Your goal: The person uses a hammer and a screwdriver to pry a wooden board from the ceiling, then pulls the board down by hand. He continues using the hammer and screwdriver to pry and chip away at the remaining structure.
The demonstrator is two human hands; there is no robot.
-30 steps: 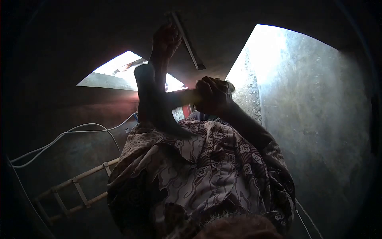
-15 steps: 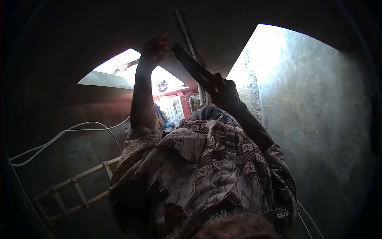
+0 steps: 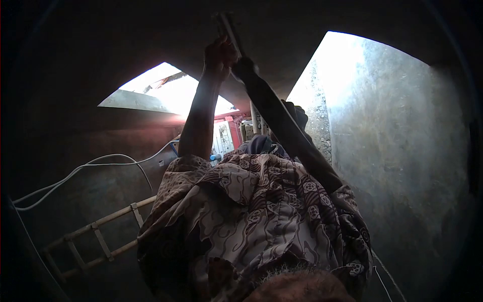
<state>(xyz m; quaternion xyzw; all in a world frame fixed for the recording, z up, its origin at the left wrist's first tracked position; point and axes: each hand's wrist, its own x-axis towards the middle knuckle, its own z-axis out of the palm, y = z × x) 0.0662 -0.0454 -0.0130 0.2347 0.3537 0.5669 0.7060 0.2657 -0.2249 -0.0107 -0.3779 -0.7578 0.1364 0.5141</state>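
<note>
Overhead, a pale bar or pipe [image 3: 229,31] runs along the dark surface. My left hand [image 3: 220,54] is raised beside its lower part, fingers closed; shadow hides what they hold. My right hand [image 3: 298,117] is very dark, with its fingers curled around a long dark tool [image 3: 269,103]. The far end of this tool lies close to my left hand, beside the bar. Whether it touches the bar cannot be seen. My patterned shirt [image 3: 276,211] fills the lower middle.
A wooden ladder [image 3: 100,241] leans at the lower left, below a loose white cable [image 3: 95,163]. Bright openings show at the upper left and upper right. A rough concrete wall [image 3: 402,131] stands on the right. Behind my arms are a red and white object [image 3: 227,133] and poles.
My left hand has moved right toward the bar, and its fingers have closed. The dark tool's far end has shifted right, and my right hand has moved slightly right.
</note>
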